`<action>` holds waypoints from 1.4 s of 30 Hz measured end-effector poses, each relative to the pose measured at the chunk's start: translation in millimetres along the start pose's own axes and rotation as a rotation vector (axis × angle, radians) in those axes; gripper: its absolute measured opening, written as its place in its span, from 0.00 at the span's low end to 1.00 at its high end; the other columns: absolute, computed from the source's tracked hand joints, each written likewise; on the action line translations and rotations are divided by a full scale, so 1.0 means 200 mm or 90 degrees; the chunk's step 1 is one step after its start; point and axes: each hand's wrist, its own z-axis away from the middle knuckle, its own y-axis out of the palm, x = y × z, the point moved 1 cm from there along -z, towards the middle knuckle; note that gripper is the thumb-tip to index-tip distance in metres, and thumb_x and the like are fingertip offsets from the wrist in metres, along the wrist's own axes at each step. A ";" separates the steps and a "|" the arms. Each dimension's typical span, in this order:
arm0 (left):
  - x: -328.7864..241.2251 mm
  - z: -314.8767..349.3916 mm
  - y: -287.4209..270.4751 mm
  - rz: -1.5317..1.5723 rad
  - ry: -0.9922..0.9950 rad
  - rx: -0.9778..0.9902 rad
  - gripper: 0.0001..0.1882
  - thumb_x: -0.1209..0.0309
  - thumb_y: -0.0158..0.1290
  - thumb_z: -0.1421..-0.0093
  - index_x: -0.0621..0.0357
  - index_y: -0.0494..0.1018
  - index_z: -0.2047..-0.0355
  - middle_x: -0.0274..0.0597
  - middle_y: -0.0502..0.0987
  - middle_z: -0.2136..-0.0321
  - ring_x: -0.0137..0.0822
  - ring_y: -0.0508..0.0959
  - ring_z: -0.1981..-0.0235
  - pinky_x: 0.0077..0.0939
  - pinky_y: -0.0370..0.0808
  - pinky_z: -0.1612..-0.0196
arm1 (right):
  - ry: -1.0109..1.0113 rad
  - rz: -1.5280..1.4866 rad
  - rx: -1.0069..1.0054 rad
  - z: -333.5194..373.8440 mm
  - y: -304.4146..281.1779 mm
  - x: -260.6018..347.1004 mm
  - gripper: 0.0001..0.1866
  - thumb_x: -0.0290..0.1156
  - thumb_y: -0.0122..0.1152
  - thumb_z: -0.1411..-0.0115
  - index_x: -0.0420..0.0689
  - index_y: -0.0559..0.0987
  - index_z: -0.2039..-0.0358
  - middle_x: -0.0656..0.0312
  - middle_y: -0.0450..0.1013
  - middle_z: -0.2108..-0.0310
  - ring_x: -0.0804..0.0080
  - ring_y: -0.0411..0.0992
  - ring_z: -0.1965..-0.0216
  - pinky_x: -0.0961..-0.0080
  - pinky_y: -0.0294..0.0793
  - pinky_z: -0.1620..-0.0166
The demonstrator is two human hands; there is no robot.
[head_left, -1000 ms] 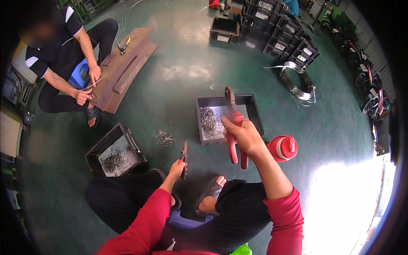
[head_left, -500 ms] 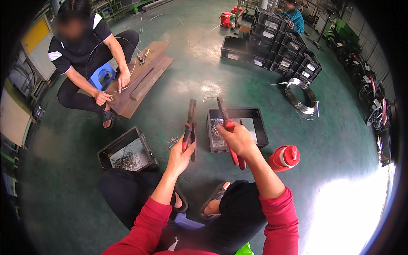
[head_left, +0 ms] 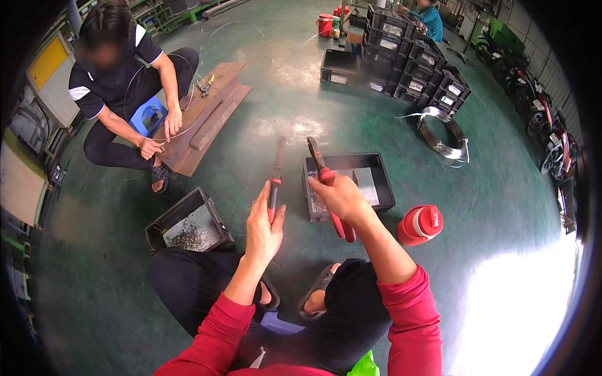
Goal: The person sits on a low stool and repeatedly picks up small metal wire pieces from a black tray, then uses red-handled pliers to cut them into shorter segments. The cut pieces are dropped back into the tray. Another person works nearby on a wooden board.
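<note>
1. Well left of the crate (head_left: 384, 182), beside a board (head_left: 207, 116): a co-worker (head_left: 119, 78).
2. Closer in, left of the crate: the left crate (head_left: 216, 216), a tangle of wire bits (head_left: 187, 236) inside.
3. Just left of the crate: gripping the dark pliers (head_left: 274, 193) with the left hand (head_left: 266, 227), fingers wrapped around the handle. Too blurred at the tip to tell whether pinching wire.
4. Past the crate's far left corner, as seen here: the thin wire (head_left: 297, 139), ahead of both hands, up between the two tool tips, long axis crosswise, left to right. Nearer to the right hand than to the left.
5. Over the crate's left part: clutching the red pliers (head_left: 326, 176) with the right hand (head_left: 343, 199), closed around the handles, tip at the wire's right end.
6. Right of the crate: a jug (head_left: 419, 227) nearby, a coil (head_left: 446, 152) farther out.
7. Against one second ago: left hand raised from lower down to beside the right, tool tips now close together, well apart then.
</note>
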 end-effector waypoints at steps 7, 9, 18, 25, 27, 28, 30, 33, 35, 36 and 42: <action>-0.01 0.00 0.01 0.022 0.014 0.010 0.28 0.80 0.52 0.44 0.66 0.60 0.43 0.59 0.68 0.49 0.53 0.71 0.48 0.36 0.68 0.47 | -0.008 -0.012 0.011 -0.01 0.01 -0.01 0.28 0.52 0.52 0.42 0.35 0.75 0.78 0.57 0.71 0.83 0.65 0.70 0.78 0.67 0.68 0.69; -0.01 0.01 0.01 0.009 0.022 0.007 0.27 0.81 0.52 0.44 0.66 0.60 0.43 0.58 0.69 0.49 0.53 0.71 0.48 0.36 0.68 0.47 | -0.016 -0.008 0.001 -0.02 0.03 -0.02 0.28 0.52 0.53 0.42 0.35 0.75 0.78 0.57 0.71 0.83 0.66 0.70 0.78 0.68 0.68 0.69; -0.02 0.01 0.00 0.031 0.008 0.027 0.25 0.79 0.52 0.43 0.65 0.62 0.44 0.57 0.70 0.52 0.51 0.73 0.52 0.35 0.69 0.50 | -0.019 0.003 -0.001 -0.02 0.02 -0.03 0.27 0.52 0.52 0.42 0.35 0.76 0.75 0.54 0.71 0.81 0.62 0.71 0.76 0.66 0.68 0.67; -0.09 0.02 -0.05 0.091 -0.133 0.090 0.22 0.72 0.51 0.39 0.64 0.64 0.46 0.49 0.75 0.68 0.38 0.76 0.70 0.29 0.73 0.63 | 0.009 0.031 -0.012 0.00 0.00 0.01 0.30 0.52 0.57 0.45 0.31 0.73 0.59 0.41 0.75 0.67 0.46 0.74 0.61 0.59 0.72 0.58; -0.11 0.02 -0.07 0.125 -0.167 0.106 0.21 0.71 0.51 0.39 0.63 0.65 0.47 0.45 0.74 0.72 0.33 0.74 0.73 0.28 0.72 0.65 | 0.012 0.037 -0.028 0.02 -0.01 0.03 0.29 0.50 0.57 0.44 0.31 0.72 0.59 0.40 0.75 0.67 0.45 0.74 0.61 0.59 0.72 0.58; -0.12 0.02 -0.07 0.138 -0.193 0.115 0.20 0.71 0.51 0.39 0.63 0.65 0.47 0.43 0.74 0.74 0.31 0.73 0.74 0.27 0.72 0.66 | 0.016 0.042 -0.034 0.02 -0.02 0.03 0.29 0.50 0.57 0.44 0.32 0.72 0.59 0.40 0.75 0.67 0.45 0.74 0.61 0.58 0.72 0.58; -0.14 0.01 -0.09 0.198 -0.200 0.119 0.18 0.70 0.51 0.38 0.63 0.66 0.49 0.40 0.74 0.74 0.28 0.72 0.75 0.24 0.71 0.67 | 0.007 0.046 -0.051 0.04 -0.03 0.04 0.28 0.49 0.57 0.43 0.32 0.71 0.60 0.40 0.75 0.68 0.44 0.74 0.61 0.57 0.72 0.58; -0.17 0.02 -0.12 0.283 -0.265 0.146 0.16 0.70 0.50 0.37 0.62 0.67 0.51 0.35 0.74 0.75 0.25 0.72 0.75 0.21 0.70 0.69 | -0.004 0.076 -0.081 0.06 -0.03 0.06 0.26 0.47 0.57 0.43 0.32 0.70 0.60 0.40 0.75 0.68 0.44 0.74 0.62 0.56 0.72 0.59; -0.19 0.02 -0.14 0.342 -0.304 0.172 0.15 0.69 0.49 0.37 0.62 0.67 0.51 0.34 0.74 0.73 0.24 0.72 0.74 0.20 0.70 0.69 | -0.017 0.091 -0.104 0.06 -0.02 0.06 0.25 0.47 0.57 0.42 0.33 0.70 0.60 0.40 0.74 0.69 0.43 0.73 0.62 0.56 0.71 0.60; -0.19 0.01 -0.15 0.371 -0.315 0.186 0.15 0.69 0.48 0.36 0.62 0.67 0.51 0.34 0.74 0.72 0.24 0.72 0.73 0.20 0.71 0.69 | -0.025 0.093 -0.115 0.06 -0.02 0.06 0.25 0.46 0.58 0.43 0.33 0.71 0.61 0.40 0.74 0.70 0.43 0.73 0.63 0.56 0.70 0.60; -0.21 0.01 -0.21 0.501 -0.399 0.238 0.19 0.66 0.48 0.36 0.63 0.65 0.48 0.45 0.73 0.58 0.33 0.76 0.65 0.29 0.78 0.68 | -0.061 0.130 -0.156 0.07 0.00 0.03 0.23 0.44 0.58 0.43 0.34 0.71 0.62 0.41 0.74 0.70 0.41 0.72 0.63 0.55 0.69 0.61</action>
